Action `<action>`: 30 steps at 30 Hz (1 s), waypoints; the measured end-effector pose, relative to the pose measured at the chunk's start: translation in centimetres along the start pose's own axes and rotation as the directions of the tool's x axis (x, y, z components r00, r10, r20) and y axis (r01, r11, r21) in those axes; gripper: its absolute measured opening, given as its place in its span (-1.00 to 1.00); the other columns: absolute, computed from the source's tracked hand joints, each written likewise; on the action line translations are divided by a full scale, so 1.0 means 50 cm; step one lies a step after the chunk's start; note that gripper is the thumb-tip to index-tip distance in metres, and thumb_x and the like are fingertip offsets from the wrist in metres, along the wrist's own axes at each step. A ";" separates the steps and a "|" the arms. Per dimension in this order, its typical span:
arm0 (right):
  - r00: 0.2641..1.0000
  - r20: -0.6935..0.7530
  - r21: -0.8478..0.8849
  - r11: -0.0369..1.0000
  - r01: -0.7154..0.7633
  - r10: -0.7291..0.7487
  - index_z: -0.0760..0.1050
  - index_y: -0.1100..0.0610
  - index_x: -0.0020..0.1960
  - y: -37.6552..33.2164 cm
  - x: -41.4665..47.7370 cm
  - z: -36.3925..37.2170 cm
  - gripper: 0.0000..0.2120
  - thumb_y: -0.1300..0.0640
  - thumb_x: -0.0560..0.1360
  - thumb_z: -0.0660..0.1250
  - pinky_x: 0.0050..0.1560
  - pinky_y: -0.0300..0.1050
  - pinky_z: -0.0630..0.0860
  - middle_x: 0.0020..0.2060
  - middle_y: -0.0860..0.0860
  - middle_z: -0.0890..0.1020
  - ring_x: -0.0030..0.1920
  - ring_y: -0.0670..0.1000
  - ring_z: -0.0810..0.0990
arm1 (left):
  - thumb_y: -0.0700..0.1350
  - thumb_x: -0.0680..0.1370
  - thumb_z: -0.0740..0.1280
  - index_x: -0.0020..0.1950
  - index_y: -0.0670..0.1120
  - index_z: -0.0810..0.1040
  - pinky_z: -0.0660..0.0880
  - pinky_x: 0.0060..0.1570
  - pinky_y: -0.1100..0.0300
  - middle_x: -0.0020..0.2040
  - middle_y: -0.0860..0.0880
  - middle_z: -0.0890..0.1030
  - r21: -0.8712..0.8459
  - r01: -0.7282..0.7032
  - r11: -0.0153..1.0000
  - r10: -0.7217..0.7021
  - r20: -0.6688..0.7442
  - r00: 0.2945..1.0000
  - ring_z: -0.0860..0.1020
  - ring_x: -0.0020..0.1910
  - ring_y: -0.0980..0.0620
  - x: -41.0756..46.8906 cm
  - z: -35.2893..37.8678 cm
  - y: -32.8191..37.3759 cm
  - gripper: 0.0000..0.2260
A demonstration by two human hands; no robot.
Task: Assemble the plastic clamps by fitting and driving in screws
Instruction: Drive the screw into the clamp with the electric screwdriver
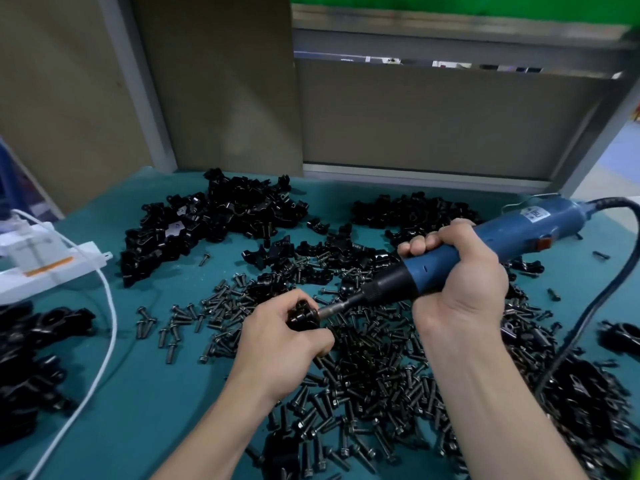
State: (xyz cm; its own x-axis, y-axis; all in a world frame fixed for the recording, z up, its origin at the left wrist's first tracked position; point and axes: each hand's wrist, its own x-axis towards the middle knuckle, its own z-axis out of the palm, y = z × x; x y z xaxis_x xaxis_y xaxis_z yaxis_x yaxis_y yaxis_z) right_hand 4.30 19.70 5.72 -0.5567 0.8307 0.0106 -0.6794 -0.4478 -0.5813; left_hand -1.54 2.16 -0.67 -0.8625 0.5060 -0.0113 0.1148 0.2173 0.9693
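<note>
Head view: left hand (pixel 282 336), fingers curled tight, grips a small glossy black plastic clamp (pixel 303 315) just left of frame centre, above a dense spread of dark flanged screws (pixel 374 368) on the teal table (pixel 145 393). Right hand (pixel 457 271), at 2 o'clock from the clamp, is wrapped closed around the blue electric screwdriver (pixel 485 244), whose metal bit (pixel 337 306) slants down toward 8 o'clock and meets the clamp's right side. Loose clamp halves lie heaped: one heap (pixel 214 220) at 11 o'clock, another pile (pixel 412 209) at 1 o'clock; white cable (pixel 104 344) at 9 o'clock.
</note>
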 end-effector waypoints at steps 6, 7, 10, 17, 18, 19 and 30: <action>1.000 0.011 0.031 0.999 -0.019 0.019 0.41 0.15 -0.09 0.014 0.002 -0.005 -0.75 0.46 0.39 0.27 -0.23 0.00 0.57 -0.39 0.08 0.43 -0.42 0.06 0.47 | -0.31 0.29 0.50 -0.28 -0.03 0.55 0.28 -0.52 0.23 -0.47 0.07 0.50 0.035 0.005 0.999 -0.006 0.003 1.000 0.38 -0.50 0.07 0.002 0.000 -0.004 -0.78; 1.000 0.008 0.033 0.999 -0.026 0.026 0.41 0.15 -0.09 0.015 0.002 -0.006 -0.76 0.46 0.41 0.26 -0.23 0.00 0.57 -0.39 0.08 0.43 -0.42 0.06 0.47 | -0.30 0.29 0.50 -0.28 -0.03 0.55 0.28 -0.51 0.24 -0.47 0.08 0.50 0.039 0.005 0.999 -0.005 0.008 1.000 0.38 -0.50 0.07 0.001 -0.001 -0.003 -0.79; 0.999 0.017 0.039 0.999 -0.038 0.037 0.37 0.15 -0.11 0.018 0.004 -0.006 -0.77 0.46 0.43 0.25 -0.25 -0.01 0.57 -0.39 0.08 0.42 -0.43 0.05 0.47 | -0.28 0.27 0.50 -0.30 -0.04 0.53 0.28 -0.53 0.28 -0.49 0.08 0.49 0.069 -0.008 0.998 0.007 0.012 1.000 0.37 -0.53 0.09 0.000 -0.002 -0.002 -0.80; 0.994 0.103 0.055 0.998 -0.035 0.029 0.35 0.15 -0.19 0.020 0.000 -0.007 -0.77 0.46 0.41 0.25 -0.22 0.00 0.57 -0.40 0.08 0.42 -0.41 0.06 0.47 | -0.30 0.28 0.51 -0.30 -0.04 0.55 0.28 -0.55 0.28 -0.49 0.07 0.51 0.079 -0.001 0.997 0.001 -0.001 1.000 0.38 -0.54 0.09 0.000 -0.002 -0.003 -0.79; 0.994 0.109 0.056 0.998 -0.036 0.030 0.36 0.15 -0.19 0.021 0.000 -0.005 -0.77 0.46 0.42 0.25 -0.22 0.01 0.57 -0.39 0.08 0.42 -0.41 0.06 0.47 | -0.30 0.28 0.51 -0.31 -0.03 0.55 0.28 -0.55 0.27 -0.49 0.07 0.51 0.081 -0.002 0.997 0.002 -0.003 1.000 0.38 -0.53 0.08 0.000 -0.002 -0.003 -0.79; 0.993 0.110 0.057 0.998 -0.039 0.032 0.36 0.15 -0.19 0.021 0.000 -0.006 -0.77 0.46 0.42 0.25 -0.22 0.01 0.57 -0.39 0.09 0.42 -0.41 0.06 0.47 | -0.30 0.28 0.51 -0.31 -0.03 0.55 0.28 -0.55 0.27 -0.49 0.07 0.51 0.082 -0.002 0.997 0.003 -0.004 1.000 0.38 -0.53 0.08 0.000 -0.002 -0.003 -0.78; 0.994 0.091 0.088 0.993 -0.076 0.068 0.34 0.15 -0.17 0.027 -0.001 -0.011 -0.76 0.47 0.44 0.22 -0.27 -0.04 0.57 -0.40 0.08 0.41 -0.42 0.05 0.46 | -0.28 0.29 0.51 -0.30 -0.02 0.53 0.26 -0.58 0.27 -0.50 0.08 0.49 0.128 -0.006 0.992 0.008 -0.018 1.000 0.35 -0.57 0.09 -0.005 0.002 -0.004 -0.78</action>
State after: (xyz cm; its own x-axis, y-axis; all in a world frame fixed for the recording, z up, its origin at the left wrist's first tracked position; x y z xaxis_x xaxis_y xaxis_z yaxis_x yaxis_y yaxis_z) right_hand 3.67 19.21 4.49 -0.6428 0.7647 0.0450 -0.6745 -0.5371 -0.5064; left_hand -1.29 2.09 -0.88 -0.8704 0.4924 0.0014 0.1823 0.3195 0.9299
